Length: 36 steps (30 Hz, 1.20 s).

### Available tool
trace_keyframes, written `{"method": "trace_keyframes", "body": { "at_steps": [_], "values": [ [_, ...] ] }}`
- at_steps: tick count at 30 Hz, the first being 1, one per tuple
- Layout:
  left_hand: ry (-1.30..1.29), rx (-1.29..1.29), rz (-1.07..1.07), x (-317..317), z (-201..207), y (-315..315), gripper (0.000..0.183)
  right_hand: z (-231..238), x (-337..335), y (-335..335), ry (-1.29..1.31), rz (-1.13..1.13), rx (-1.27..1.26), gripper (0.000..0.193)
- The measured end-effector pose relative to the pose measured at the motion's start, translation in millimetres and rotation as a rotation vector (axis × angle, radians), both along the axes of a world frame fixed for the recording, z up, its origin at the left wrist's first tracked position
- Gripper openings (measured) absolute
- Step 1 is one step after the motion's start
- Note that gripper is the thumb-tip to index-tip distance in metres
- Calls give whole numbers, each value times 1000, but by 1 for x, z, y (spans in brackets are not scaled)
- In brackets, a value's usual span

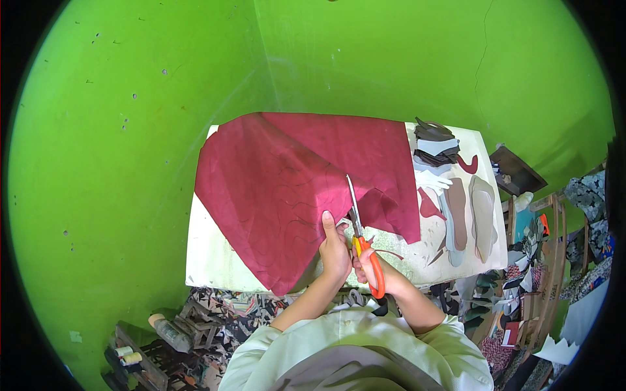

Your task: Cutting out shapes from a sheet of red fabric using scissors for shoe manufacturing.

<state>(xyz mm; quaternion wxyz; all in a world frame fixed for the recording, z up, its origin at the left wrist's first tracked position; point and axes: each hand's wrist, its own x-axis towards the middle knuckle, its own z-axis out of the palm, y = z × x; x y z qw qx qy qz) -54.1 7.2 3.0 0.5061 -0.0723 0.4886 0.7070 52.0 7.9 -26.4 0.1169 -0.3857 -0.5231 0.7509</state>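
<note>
Cloth (274, 189), dark red with faint curved lines, covers much of the table (210, 257), its near corner at the near edge. From my end: left hand (335, 251) pinches the cloth's edge, thumb on top; right hand (367, 264) is wrapped around the orange-handled scissors (357, 242), points facing away. Can't tell how far the blades are parted. Main risk I see: left thumb is near the blades, so a sideways twist could nick it. Cloth is rumpled beside the blades; a fold caught between them could spoil the cut.
</note>
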Motion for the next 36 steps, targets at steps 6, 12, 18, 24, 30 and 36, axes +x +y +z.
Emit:
{"method": "trace_keyframes", "body": {
  "at_steps": [6, 12, 18, 24, 30, 36],
  "values": [
    [-89, -5, -30, -1, -3, -1, 46, 11, -5, -6, 14, -21, -48, 66],
    [-5, 21, 27, -3, -10, 0, 45, 11, 0, -7, 40, 5, -98, 70],
    [-11, 109, -27, -9, -25, -2, 44, 2, 8, -11, 98, 52, -230, 71],
    [34, 211, 75, -10, -5, 2, 43, -5, 16, -19, 122, 118, -246, 72],
    [92, 50, 37, -6, -13, 1, 50, 10, 7, -12, 126, 75, -290, 73],
    [192, -3, 6, -3, -20, 3, 61, 18, -1, -2, 168, -14, -408, 66]
  ]
}}
